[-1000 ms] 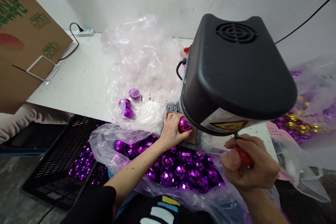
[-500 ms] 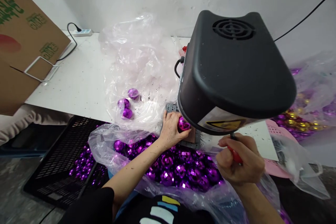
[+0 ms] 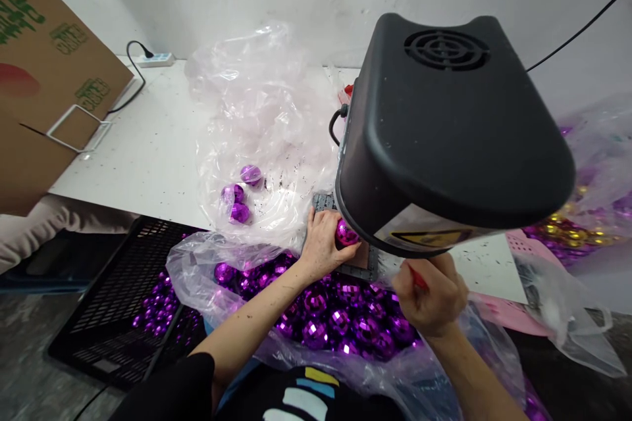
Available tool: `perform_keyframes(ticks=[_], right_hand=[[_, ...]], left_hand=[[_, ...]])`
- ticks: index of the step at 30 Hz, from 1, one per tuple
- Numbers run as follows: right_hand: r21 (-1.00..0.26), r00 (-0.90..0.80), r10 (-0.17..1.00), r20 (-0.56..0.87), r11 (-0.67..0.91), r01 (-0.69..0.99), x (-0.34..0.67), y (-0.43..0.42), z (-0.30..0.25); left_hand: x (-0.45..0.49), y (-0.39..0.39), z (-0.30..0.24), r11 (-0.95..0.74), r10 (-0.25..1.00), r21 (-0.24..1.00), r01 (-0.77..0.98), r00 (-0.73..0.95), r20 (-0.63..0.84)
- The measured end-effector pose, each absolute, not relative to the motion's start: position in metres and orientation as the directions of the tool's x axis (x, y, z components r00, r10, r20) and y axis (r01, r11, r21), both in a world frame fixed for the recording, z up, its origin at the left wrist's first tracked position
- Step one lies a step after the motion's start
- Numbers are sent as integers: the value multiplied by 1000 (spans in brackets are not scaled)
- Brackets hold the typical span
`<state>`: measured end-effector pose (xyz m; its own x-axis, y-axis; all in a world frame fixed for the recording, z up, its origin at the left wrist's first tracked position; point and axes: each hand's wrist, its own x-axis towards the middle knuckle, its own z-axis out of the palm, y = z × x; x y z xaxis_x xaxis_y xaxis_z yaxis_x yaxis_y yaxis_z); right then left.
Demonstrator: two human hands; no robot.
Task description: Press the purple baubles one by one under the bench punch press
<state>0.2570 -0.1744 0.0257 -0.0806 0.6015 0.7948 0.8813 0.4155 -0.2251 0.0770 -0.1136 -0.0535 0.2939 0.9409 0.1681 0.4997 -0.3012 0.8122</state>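
My left hand (image 3: 324, 245) is closed on a shiny purple faceted ball (image 3: 347, 233), keeping it on the dark base plate (image 3: 364, 268) below a black machine housing (image 3: 459, 138). Part of that ball is hidden by the fingers and the housing. At the front of the machine my right hand (image 3: 433, 293) is wrapped around a red lever handle (image 3: 417, 278). Right in front of my body, many purple mirror balls (image 3: 340, 322) fill a clear plastic bag (image 3: 197, 256).
Several purple balls (image 3: 239, 212) lie on crumpled plastic film (image 3: 266, 112) on the white table (image 3: 143, 151). A cardboard box (image 3: 44, 92) and power strip (image 3: 155, 60) are at left. Below stands a black crate (image 3: 99, 316); at right, a pink basket (image 3: 513, 319).
My right hand has swung left with the red handle, closer to my left hand. The machine housing has shifted slightly to the right. My left hand and its ball have stayed nearly still.
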Motion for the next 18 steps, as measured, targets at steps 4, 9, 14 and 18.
perform_keyframes(ticks=[4,9,14,18], right_hand=[[-233,-78,594,800,429,873,257,-160,6],[-299,-110,688,718,447,843,262,-178,38],[-490,125,690,713,362,793,264,-184,93],[-633,368,627,687,267,727,261,-158,120]], left_hand=[[77,-114,-49,-291,943,798,527,298,147],[76,-113,-42,-275,946,828,489,290,143],[78,-111,-38,-343,926,792,505,323,195],[67,-121,-28,-371,926,758,537,275,258]])
